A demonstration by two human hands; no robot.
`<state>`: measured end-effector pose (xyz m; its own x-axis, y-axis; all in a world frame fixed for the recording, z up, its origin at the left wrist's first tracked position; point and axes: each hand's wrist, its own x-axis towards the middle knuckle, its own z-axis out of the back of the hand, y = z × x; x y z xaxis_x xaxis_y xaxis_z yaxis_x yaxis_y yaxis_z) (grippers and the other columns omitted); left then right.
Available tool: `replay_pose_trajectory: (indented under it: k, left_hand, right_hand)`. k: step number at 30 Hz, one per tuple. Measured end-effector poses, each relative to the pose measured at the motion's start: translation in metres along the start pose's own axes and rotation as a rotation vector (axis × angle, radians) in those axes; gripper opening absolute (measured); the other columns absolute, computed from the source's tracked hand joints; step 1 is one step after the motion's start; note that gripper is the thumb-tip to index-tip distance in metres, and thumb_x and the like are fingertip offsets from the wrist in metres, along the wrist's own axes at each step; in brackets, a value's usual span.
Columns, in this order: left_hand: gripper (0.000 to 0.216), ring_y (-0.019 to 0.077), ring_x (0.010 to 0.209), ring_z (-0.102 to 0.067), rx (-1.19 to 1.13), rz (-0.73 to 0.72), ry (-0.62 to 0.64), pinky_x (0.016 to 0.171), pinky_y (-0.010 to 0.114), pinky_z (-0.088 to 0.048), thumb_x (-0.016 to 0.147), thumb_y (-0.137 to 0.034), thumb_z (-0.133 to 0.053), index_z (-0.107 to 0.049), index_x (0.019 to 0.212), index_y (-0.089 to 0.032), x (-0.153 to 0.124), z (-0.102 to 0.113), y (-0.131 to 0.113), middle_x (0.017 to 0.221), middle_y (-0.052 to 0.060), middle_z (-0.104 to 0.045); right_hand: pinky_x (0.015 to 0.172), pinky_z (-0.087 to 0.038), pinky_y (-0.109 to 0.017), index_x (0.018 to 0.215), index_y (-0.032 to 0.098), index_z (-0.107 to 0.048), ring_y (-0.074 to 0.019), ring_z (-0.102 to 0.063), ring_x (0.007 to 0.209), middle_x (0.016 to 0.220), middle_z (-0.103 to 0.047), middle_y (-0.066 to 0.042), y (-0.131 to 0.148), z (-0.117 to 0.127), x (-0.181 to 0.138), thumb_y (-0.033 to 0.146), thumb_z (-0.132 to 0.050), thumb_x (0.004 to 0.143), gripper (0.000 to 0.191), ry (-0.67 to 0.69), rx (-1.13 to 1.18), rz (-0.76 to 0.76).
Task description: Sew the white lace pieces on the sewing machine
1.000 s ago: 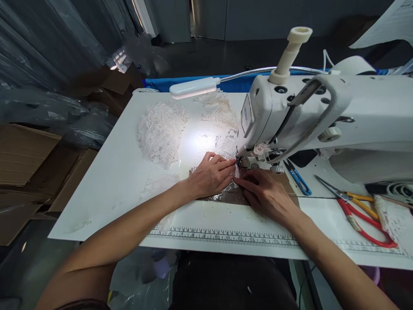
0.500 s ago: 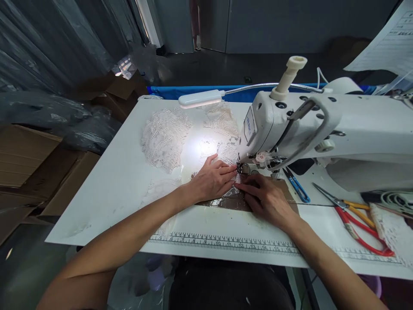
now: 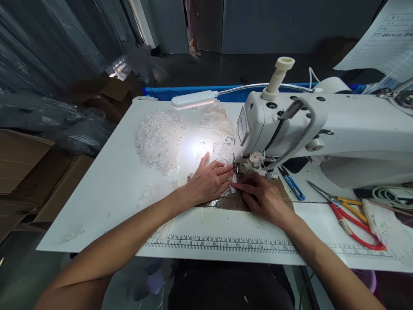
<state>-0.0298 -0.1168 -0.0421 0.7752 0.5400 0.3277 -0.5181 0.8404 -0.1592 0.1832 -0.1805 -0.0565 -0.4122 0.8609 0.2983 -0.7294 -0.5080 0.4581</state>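
We saw the left hand lying flat on a small piece of white lace, fingers pointing at the presser foot of the white sewing machine; the right hand pressed down just beside it, fingertips nearly touching the left's; more lace lay spread under the gooseneck lamp; blue snips and red-handled scissors rested to the right on the white table; a printed ruler ran along its near edge.

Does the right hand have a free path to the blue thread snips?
Probably yes: the right hand lies flat on the lace by the needle, and the blue thread snips lie just beyond on bare table, nothing between.
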Motion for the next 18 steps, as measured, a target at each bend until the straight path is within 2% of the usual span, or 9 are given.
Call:
replay_pose_trajectory:
  k: [8,12,18]
  left_hand:
    - [0.027,0.0237,0.107,-0.056,0.050,0.018,-0.018,0.112,0.066,-0.017,0.098,-0.029,-0.044,-0.063,0.115,-0.019,0.005,-0.001,0.001,0.121,0.006,-0.065]
    - [0.025,0.0230,0.100,-0.057,0.077,0.038,-0.011,0.110,0.066,-0.020,0.097,-0.029,-0.045,-0.066,0.105,-0.019,0.009,-0.001,0.001,0.109,0.006,-0.068]
    - [0.024,0.0239,0.095,-0.058,0.126,0.117,-0.043,0.107,0.063,-0.026,0.096,-0.030,-0.046,-0.067,0.095,-0.020,0.015,-0.006,0.000,0.089,0.005,-0.068]
  right_hand:
    - [0.067,-0.054,-0.037,0.123,0.023,-0.063,-0.0250,-0.060,0.091,0.108,-0.058,-0.014,0.002,-0.001,0.002,0.015,-0.047,0.088,0.040,-0.005,-0.122,0.005]
    - [0.066,-0.054,-0.036,0.125,0.020,-0.062,-0.0249,-0.060,0.088,0.108,-0.058,-0.016,0.003,-0.001,0.006,0.016,-0.045,0.089,0.040,0.011,-0.205,0.019]
    - [0.071,-0.054,-0.037,0.125,0.021,-0.060,-0.0264,-0.059,0.092,0.110,-0.056,-0.016,0.004,-0.004,0.010,0.019,-0.042,0.091,0.039,0.003,-0.261,-0.044]
